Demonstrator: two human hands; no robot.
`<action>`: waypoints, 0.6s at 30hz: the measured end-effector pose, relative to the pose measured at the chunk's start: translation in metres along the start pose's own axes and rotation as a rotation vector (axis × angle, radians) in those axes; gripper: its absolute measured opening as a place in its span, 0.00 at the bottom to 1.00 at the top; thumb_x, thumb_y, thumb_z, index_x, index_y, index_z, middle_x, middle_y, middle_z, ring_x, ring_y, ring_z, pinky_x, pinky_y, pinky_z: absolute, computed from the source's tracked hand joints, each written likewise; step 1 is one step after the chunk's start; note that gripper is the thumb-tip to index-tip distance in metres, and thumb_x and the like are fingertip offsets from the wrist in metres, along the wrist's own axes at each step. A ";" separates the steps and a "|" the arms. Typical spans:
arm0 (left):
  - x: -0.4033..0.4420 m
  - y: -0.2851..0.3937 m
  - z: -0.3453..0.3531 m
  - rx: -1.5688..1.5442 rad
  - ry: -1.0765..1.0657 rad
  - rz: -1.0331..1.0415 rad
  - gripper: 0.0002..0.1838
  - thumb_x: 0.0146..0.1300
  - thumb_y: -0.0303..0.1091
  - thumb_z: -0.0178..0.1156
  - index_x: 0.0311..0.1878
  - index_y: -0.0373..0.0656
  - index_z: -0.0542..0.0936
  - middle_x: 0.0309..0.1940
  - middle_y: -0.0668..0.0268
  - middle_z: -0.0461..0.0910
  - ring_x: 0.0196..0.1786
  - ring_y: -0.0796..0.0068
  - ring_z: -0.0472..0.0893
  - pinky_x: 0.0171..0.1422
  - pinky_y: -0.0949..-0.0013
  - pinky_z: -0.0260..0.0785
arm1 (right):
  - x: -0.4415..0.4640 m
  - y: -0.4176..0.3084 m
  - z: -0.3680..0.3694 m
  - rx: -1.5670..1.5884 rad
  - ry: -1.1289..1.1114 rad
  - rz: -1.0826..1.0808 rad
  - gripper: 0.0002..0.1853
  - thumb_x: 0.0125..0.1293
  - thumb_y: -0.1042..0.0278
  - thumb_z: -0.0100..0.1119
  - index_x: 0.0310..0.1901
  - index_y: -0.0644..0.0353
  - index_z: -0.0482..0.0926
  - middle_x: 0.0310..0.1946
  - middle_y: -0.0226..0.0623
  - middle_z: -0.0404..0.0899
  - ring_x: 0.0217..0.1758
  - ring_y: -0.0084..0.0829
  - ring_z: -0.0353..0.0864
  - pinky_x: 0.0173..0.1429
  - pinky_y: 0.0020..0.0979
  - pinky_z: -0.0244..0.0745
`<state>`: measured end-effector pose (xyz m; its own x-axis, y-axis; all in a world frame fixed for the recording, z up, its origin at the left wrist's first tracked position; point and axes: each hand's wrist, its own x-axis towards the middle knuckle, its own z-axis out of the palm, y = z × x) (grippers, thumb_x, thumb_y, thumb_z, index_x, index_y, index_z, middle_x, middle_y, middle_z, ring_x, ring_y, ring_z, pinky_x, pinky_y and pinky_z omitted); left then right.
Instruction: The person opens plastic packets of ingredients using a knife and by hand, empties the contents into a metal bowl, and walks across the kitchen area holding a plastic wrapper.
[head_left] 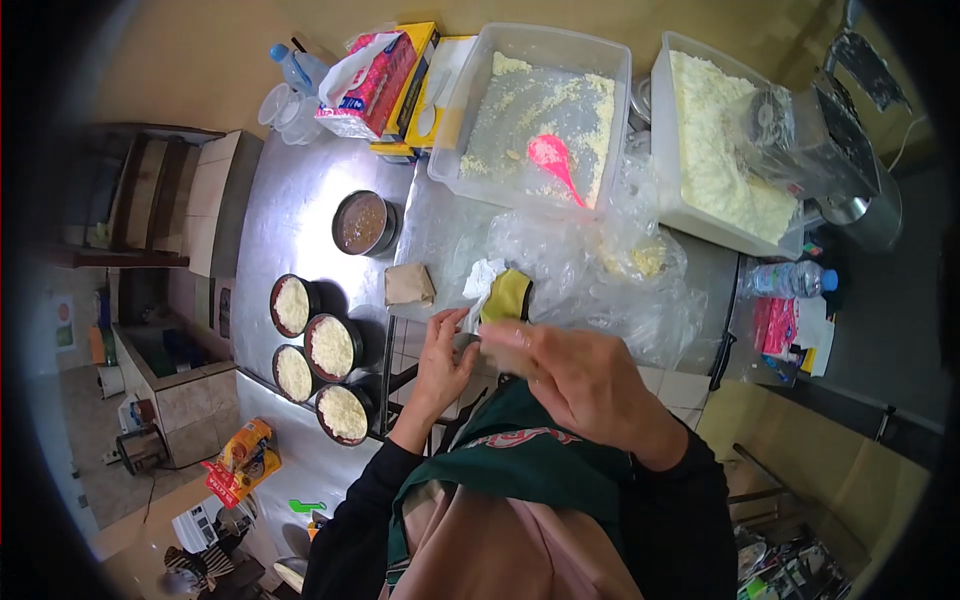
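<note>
My left hand (440, 365) is at the front edge of the metal table, fingers curved around something small and greyish that I cannot make out. My right hand (570, 380) hangs just to its right, above the apron, its fingertips smeared by motion. Just beyond both hands lie a yellow-green cloth (507, 296) and a crumpled white tissue (484, 278). A folded brown paper piece (409, 285) rests to the left of them. Clear plastic sheeting (570, 270) spreads to the right of the cloth.
Several round tins with white crumbly filling (332, 347) stand at the left, near a tin with brown contents (364, 223). A pink spoon (555, 165) lies in a shallow plastic tub (447, 130). Farther right are a tub of white crumbs (715, 150) and a water bottle (792, 279).
</note>
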<state>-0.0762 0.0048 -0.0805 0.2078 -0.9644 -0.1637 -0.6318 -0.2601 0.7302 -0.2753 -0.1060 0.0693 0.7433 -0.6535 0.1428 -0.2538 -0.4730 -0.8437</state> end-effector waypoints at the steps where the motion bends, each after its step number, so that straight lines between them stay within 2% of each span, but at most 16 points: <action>1: -0.004 -0.001 0.001 0.044 -0.019 0.042 0.28 0.54 0.24 0.61 0.60 0.42 0.67 0.56 0.57 0.65 0.49 0.62 0.73 0.41 0.68 0.72 | -0.005 -0.009 -0.003 -0.064 -0.073 -0.061 0.26 0.54 0.80 0.54 0.56 0.53 0.69 0.35 0.40 0.78 0.29 0.42 0.79 0.34 0.36 0.74; 3: -0.010 0.003 0.003 -0.034 -0.027 -0.017 0.28 0.53 0.24 0.61 0.59 0.42 0.68 0.56 0.55 0.66 0.51 0.58 0.73 0.44 0.66 0.72 | -0.018 -0.010 0.006 -0.096 -0.100 0.010 0.26 0.52 0.81 0.54 0.55 0.52 0.71 0.35 0.40 0.78 0.29 0.42 0.78 0.34 0.38 0.73; 5: -0.009 -0.002 0.005 -0.058 0.003 -0.017 0.29 0.52 0.25 0.62 0.59 0.42 0.68 0.55 0.53 0.67 0.54 0.53 0.72 0.52 0.62 0.69 | -0.033 0.008 0.025 -0.072 -0.063 0.097 0.26 0.55 0.77 0.55 0.57 0.53 0.67 0.43 0.42 0.78 0.31 0.44 0.80 0.37 0.40 0.75; 6: -0.002 0.003 0.007 -0.033 0.051 0.082 0.30 0.51 0.26 0.64 0.59 0.42 0.67 0.54 0.51 0.68 0.57 0.49 0.69 0.59 0.59 0.64 | -0.039 0.014 0.029 -0.071 -0.073 0.100 0.26 0.55 0.77 0.55 0.57 0.53 0.67 0.43 0.42 0.78 0.31 0.44 0.80 0.37 0.40 0.75; 8: 0.020 0.021 0.011 0.025 0.094 0.263 0.31 0.50 0.28 0.65 0.60 0.42 0.67 0.57 0.51 0.66 0.60 0.47 0.66 0.64 0.56 0.60 | -0.058 0.025 0.030 -0.017 0.137 0.250 0.21 0.59 0.78 0.52 0.56 0.57 0.67 0.46 0.43 0.78 0.34 0.43 0.81 0.41 0.37 0.75; 9: 0.034 0.031 0.015 0.039 0.106 0.328 0.32 0.50 0.29 0.65 0.60 0.44 0.66 0.59 0.51 0.65 0.62 0.45 0.64 0.65 0.55 0.59 | -0.068 0.028 0.027 -0.019 0.131 0.258 0.21 0.59 0.78 0.52 0.56 0.57 0.67 0.46 0.43 0.78 0.34 0.43 0.81 0.41 0.37 0.75; 11: 0.066 0.047 0.029 0.053 0.119 0.408 0.33 0.50 0.30 0.65 0.61 0.47 0.66 0.61 0.52 0.63 0.63 0.43 0.61 0.66 0.54 0.58 | -0.082 0.031 0.016 0.022 0.346 0.337 0.18 0.62 0.78 0.48 0.55 0.59 0.68 0.44 0.42 0.78 0.34 0.36 0.81 0.41 0.31 0.74; 12: 0.082 0.053 0.039 0.090 0.069 0.439 0.33 0.51 0.34 0.65 0.62 0.51 0.66 0.63 0.52 0.60 0.66 0.43 0.57 0.68 0.50 0.55 | -0.087 0.031 0.010 0.034 0.423 0.360 0.17 0.63 0.78 0.47 0.54 0.60 0.68 0.44 0.42 0.78 0.33 0.34 0.81 0.41 0.29 0.74; 13: 0.096 0.056 0.047 0.128 0.017 0.472 0.32 0.52 0.37 0.65 0.63 0.55 0.67 0.66 0.53 0.56 0.69 0.42 0.53 0.69 0.47 0.53 | -0.090 0.029 0.002 0.104 0.521 0.391 0.16 0.64 0.77 0.46 0.54 0.61 0.69 0.42 0.41 0.78 0.32 0.29 0.78 0.40 0.26 0.72; 14: 0.108 0.055 0.055 0.129 0.012 0.484 0.32 0.52 0.37 0.65 0.63 0.55 0.67 0.66 0.53 0.56 0.69 0.42 0.53 0.69 0.47 0.53 | -0.094 0.028 -0.003 0.176 0.620 0.420 0.15 0.65 0.77 0.45 0.54 0.62 0.69 0.41 0.39 0.78 0.31 0.23 0.76 0.38 0.22 0.70; 16: 0.129 0.048 0.075 0.424 -0.155 0.355 0.33 0.52 0.40 0.64 0.63 0.61 0.67 0.69 0.54 0.50 0.71 0.40 0.46 0.68 0.36 0.48 | -0.101 0.031 -0.009 0.189 0.668 0.423 0.15 0.65 0.77 0.45 0.53 0.62 0.69 0.39 0.37 0.77 0.29 0.20 0.72 0.37 0.21 0.68; 18: 0.141 0.037 0.083 0.469 -0.206 0.326 0.32 0.52 0.40 0.63 0.63 0.63 0.67 0.70 0.55 0.48 0.72 0.40 0.44 0.67 0.32 0.47 | -0.107 0.036 -0.013 0.200 0.718 0.434 0.15 0.65 0.77 0.46 0.53 0.62 0.69 0.38 0.36 0.77 0.28 0.18 0.69 0.35 0.19 0.66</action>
<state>-0.1325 -0.1453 -0.1317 -0.1711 -0.9753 -0.1400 -0.9099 0.1018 0.4022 -0.3718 -0.0613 0.0301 0.0173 -0.9996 0.0218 -0.2612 -0.0256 -0.9649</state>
